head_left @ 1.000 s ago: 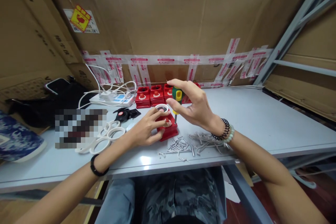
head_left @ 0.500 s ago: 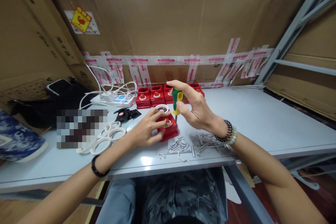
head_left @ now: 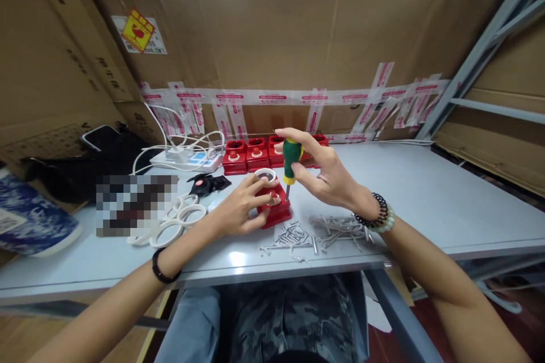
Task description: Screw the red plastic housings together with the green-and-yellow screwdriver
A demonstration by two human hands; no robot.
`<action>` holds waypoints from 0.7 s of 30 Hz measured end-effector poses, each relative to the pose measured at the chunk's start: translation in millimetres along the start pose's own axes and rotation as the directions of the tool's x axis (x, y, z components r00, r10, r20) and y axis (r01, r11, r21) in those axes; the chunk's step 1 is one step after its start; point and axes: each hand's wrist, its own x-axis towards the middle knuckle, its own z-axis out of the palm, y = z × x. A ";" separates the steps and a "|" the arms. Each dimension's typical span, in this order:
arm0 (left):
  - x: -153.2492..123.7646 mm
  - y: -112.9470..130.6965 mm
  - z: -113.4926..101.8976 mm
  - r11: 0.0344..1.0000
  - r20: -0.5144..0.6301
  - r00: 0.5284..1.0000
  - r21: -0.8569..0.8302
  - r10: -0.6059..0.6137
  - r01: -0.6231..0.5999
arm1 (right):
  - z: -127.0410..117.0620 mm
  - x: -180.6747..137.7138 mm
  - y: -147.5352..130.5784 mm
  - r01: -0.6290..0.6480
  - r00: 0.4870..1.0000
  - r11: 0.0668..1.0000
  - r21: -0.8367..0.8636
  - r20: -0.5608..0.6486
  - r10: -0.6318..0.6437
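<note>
My left hand [head_left: 243, 205] presses on a red box-shaped unit [head_left: 277, 215] with a white ring [head_left: 265, 174] at its far end, holding it against the table. My right hand [head_left: 326, 173] grips a screwdriver [head_left: 292, 159] with a green and yellow handle, thumb and fingers around the handle. The screwdriver stands nearly upright, its tip at the right corner of the red unit. The screw under the tip is too small to make out. Just in front of the unit lies a heap of small silver screws [head_left: 292, 234], with longer metal pins [head_left: 343, 229] to the right.
Several red units [head_left: 235, 164] stand in a row at the back. Left of my left hand lie white rings [head_left: 166, 232] and black parts [head_left: 207, 184]. A white power strip [head_left: 200, 161] with cables sits behind them. Large cardboard [head_left: 272, 28] walls off the table's back.
The screwdriver handle has turned, showing more green and less yellow. My right fingers have shifted slightly around it. My left hand stays on the red unit; the whole view has shifted a little.
</note>
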 end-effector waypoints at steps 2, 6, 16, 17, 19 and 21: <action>-0.7 -0.6 0.9 1.000 -0.005 1.000 0.005 0.005 -0.005 | 0.4 1.3 -0.4 -0.016 1.000 1.000 0.020 0.010 0.015; -1.6 -1.1 1.3 1.000 -0.006 1.000 0.014 0.019 -0.019 | 6.9 1.4 2.8 -0.024 0.987 0.994 -0.109 -0.159 0.007; 0.3 1.2 -1.3 1.000 0.005 1.000 0.018 0.007 -0.008 | 8.2 2.0 3.7 -0.049 0.992 0.997 -0.056 -0.123 0.042; 0.4 1.2 -1.0 1.000 0.001 1.000 0.020 0.014 -0.014 | 9.1 2.4 4.5 -0.057 0.986 0.993 -0.102 -0.160 0.041; 0.5 1.3 -0.7 1.000 -0.005 1.000 0.019 0.022 -0.022 | 10.2 2.7 5.8 -0.081 0.977 0.974 -0.209 -0.212 0.036; 0.5 1.4 -0.8 1.000 -0.005 1.000 0.017 0.022 -0.022 | 9.0 2.2 6.5 -0.104 0.979 0.969 -0.225 -0.193 0.061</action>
